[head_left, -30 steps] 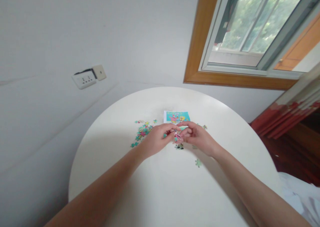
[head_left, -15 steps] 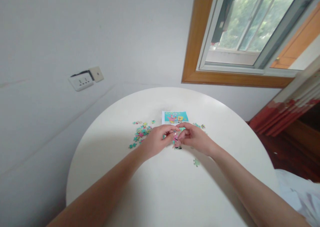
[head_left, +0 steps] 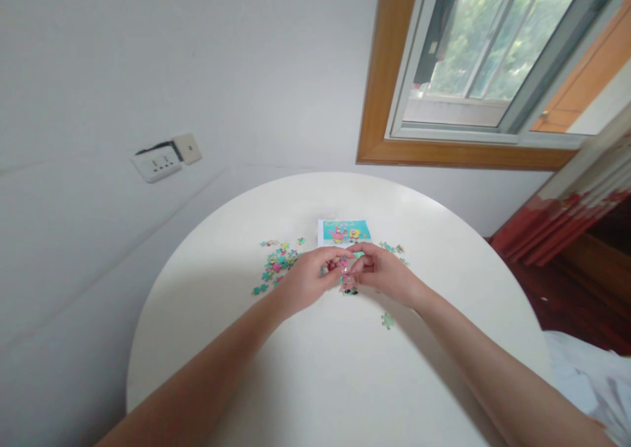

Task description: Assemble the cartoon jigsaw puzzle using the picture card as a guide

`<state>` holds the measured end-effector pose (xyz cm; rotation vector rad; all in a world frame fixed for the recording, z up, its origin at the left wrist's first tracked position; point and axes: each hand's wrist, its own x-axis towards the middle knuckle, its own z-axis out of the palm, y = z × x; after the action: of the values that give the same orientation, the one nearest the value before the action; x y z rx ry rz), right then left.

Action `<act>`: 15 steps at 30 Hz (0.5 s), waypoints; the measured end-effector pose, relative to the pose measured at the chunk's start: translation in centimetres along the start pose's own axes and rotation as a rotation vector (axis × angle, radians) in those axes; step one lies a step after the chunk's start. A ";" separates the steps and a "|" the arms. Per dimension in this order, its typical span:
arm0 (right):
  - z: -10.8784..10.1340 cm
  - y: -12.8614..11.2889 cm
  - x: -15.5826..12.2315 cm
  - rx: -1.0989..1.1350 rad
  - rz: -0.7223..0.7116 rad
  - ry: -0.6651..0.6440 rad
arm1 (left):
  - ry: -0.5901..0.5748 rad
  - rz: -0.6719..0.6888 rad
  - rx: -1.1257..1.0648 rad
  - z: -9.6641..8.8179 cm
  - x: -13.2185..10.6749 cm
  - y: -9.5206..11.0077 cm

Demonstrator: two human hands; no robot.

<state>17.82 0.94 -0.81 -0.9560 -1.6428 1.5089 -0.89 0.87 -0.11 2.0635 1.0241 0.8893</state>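
Observation:
Between my two hands are pink and green jigsaw puzzle pieces [head_left: 348, 282], partly hidden by the fingers. My left hand [head_left: 318, 273] is closed on these pieces from the left, thumb and fingertips bent together. From the right, my right hand [head_left: 382, 273] pinches the same pieces, its fingertips almost meeting those of the left. Just beyond the hands lies a picture card [head_left: 345, 231] with cartoon figures on a turquoise ground. A heap of loose puzzle pieces [head_left: 279, 263] is left of my left hand.
A pale green piece [head_left: 387, 320] lies apart, near my right wrist. More pieces [head_left: 392, 247] are beyond my right hand. The round white table [head_left: 325, 381] stands against a wall with a socket [head_left: 156, 163]. A wood-framed window [head_left: 372, 148] is at upper right.
The view has shifted very slightly. Both hands stay at the puzzle pieces in nearly the same pose, with only small finger movement.

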 end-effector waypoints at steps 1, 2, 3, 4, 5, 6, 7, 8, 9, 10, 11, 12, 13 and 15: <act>0.0 0.1 0.0 0.003 0.001 0.013 | 0.011 -0.009 -0.005 0.0 0.0 -0.1; 0.0 0.1 0.1 0.005 0.003 0.027 | 0.022 -0.016 -0.007 0.1 0.1 -0.2; 0.0 0.2 0.1 0.008 0.006 0.042 | 0.030 -0.018 -0.007 0.1 0.1 -0.3; 0.0 0.2 0.1 0.012 0.013 0.053 | 0.035 -0.016 -0.004 0.2 0.2 -0.5; 0.0 0.2 0.1 0.014 0.024 0.060 | 0.036 -0.011 0.000 0.2 0.2 -0.6; 0.0 0.2 0.1 0.015 0.040 0.063 | 0.036 -0.005 0.003 0.3 0.2 -0.8; -0.1 0.1 0.1 0.015 0.059 0.067 | 0.037 0.001 0.004 0.3 0.3 -1.0; -0.1 0.0 0.1 0.010 0.079 0.067 | 0.042 0.004 0.002 0.3 0.3 -1.2; -0.2 -0.1 0.1 -0.003 0.095 0.065 | 0.050 0.004 -0.001 0.3 0.3 -1.3; -0.3 -0.2 0.1 -0.026 0.104 0.063 | 0.058 0.001 -0.002 0.4 0.3 -1.4; -0.4 -0.3 0.0 -0.059 0.107 0.060 | 0.063 -0.004 0.003 0.4 0.3 -1.5; -0.5 -0.3 0.1 -0.104 0.107 0.058 | 0.064 -0.010 0.018 0.4 0.3 -1.5; -0.7 -0.3 0.1 -0.167 0.103 0.064 | 0.063 -0.018 0.045 0.4 0.3 -1.4; -1.0 -0.2 0.2 -0.347 0.080 0.104 | 0.063 -0.039 0.112 0.5 0.5 -1.4</act>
<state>18.59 1.60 -0.53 -1.2768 -1.8435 1.2219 -0.79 1.78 -1.35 2.1118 1.1678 0.9008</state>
